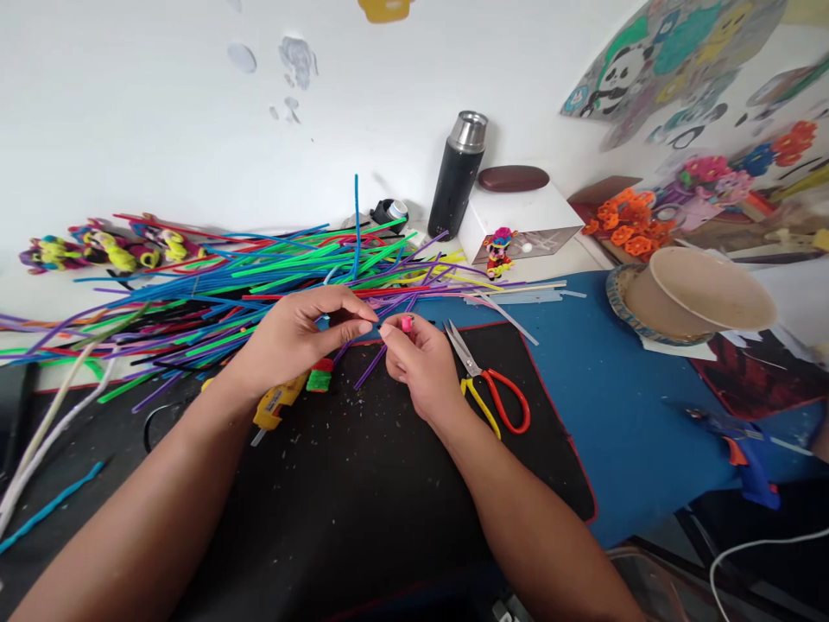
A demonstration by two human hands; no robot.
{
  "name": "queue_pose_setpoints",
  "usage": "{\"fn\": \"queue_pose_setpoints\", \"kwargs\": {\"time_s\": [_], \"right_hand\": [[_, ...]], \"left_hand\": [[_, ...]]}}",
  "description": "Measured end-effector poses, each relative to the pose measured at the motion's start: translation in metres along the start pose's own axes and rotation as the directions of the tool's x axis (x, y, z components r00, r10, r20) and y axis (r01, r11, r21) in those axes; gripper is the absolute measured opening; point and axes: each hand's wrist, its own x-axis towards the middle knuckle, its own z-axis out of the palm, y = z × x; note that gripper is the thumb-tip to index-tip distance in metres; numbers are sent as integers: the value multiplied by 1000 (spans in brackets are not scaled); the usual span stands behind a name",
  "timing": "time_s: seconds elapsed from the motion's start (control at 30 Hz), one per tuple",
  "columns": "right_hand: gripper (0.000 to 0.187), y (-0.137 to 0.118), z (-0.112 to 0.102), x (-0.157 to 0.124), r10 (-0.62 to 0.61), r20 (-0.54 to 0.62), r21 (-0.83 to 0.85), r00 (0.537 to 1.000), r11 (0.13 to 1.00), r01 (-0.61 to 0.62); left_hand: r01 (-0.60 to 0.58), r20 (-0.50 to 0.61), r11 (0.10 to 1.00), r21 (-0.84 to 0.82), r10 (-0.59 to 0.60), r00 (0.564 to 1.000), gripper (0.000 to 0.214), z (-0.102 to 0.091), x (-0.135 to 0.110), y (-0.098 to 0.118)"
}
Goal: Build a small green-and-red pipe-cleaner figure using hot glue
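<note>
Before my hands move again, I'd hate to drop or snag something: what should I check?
1. Grip: pink piece pinched in right hand: ok.
2. Other grip: left hand pinched shut, contents: cannot tell.
3. Blades: scissors flat on mat beside right hand: ok.
4. Heat: glue gun under left wrist: cannot tell.

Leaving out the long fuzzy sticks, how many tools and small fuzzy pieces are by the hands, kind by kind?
Red-and-yellow-handled steel scissors: 1
Yellow plastic glue gun: 1
Green-and-red fuzzy block: 1
Small pink fuzzy piece, pinched by right hand: 1
Total: 4
</note>
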Motion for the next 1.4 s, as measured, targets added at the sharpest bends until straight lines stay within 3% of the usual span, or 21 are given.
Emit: {"fn": "queue_pose_setpoints", "kwargs": {"time_s": [0.3, 1.4], "right_hand": [[31, 2, 0, 0, 2, 1, -19, 1000, 1000, -2], [27, 2, 1, -1, 12, 17, -54, 1000, 998, -11]], "left_hand": [[-64, 42, 995, 81, 60, 997, 21, 1, -2, 4], [-199, 118, 942, 271, 173, 978, 16, -5, -3, 4]]}}
